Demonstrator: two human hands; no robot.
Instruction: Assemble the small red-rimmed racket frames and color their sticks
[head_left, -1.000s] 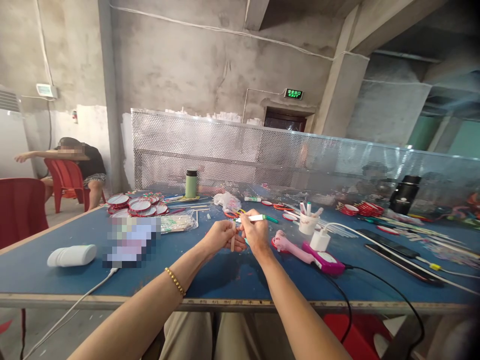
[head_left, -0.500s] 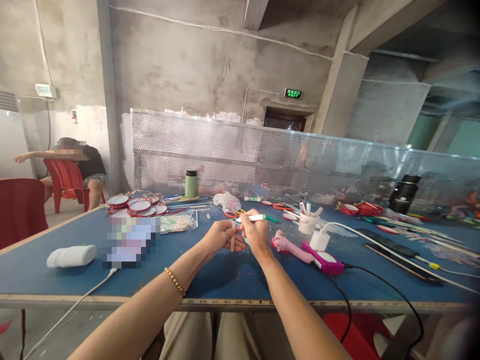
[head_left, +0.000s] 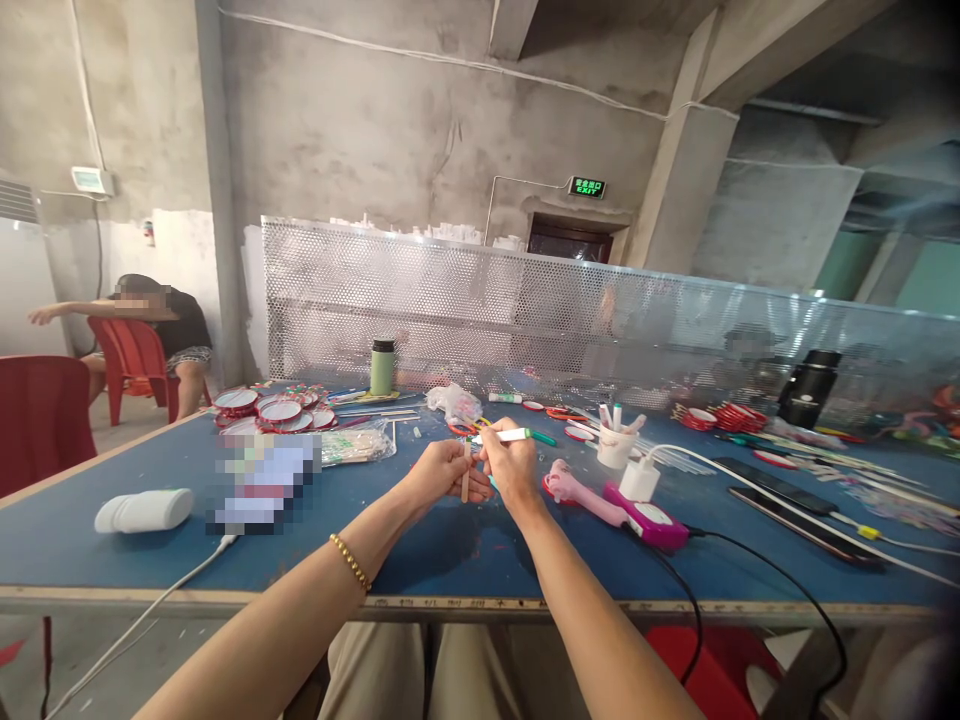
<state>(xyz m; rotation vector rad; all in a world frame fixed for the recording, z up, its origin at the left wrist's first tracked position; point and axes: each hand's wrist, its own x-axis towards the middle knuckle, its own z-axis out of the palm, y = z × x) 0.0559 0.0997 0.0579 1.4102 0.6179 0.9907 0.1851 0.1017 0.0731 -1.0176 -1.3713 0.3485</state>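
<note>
Pinched in my left hand (head_left: 444,470) is a flat wooden craft stick (head_left: 466,472), held upright over the blue table. My right hand (head_left: 511,466) grips a white marker pen (head_left: 507,436) with a green end, its tip pointing left at the top of the stick. Whether the tip touches the wood I cannot make out. Just beyond my hands lies a crumpled clear plastic bag (head_left: 453,402). A green pen cap or pen (head_left: 543,438) rests on the table behind the marker.
Red-rimmed discs (head_left: 279,411) are piled at the left beside a packet of sticks (head_left: 356,445). A pixelated phone (head_left: 262,485) and white bottle (head_left: 144,511) lie nearer. A cup of markers (head_left: 616,445) and a magenta power strip (head_left: 651,520) stand right. A person (head_left: 165,310) sits far left.
Almost nothing differs. Both hands keep the same hold on the stick and marker, and the view has shifted only very slightly.
</note>
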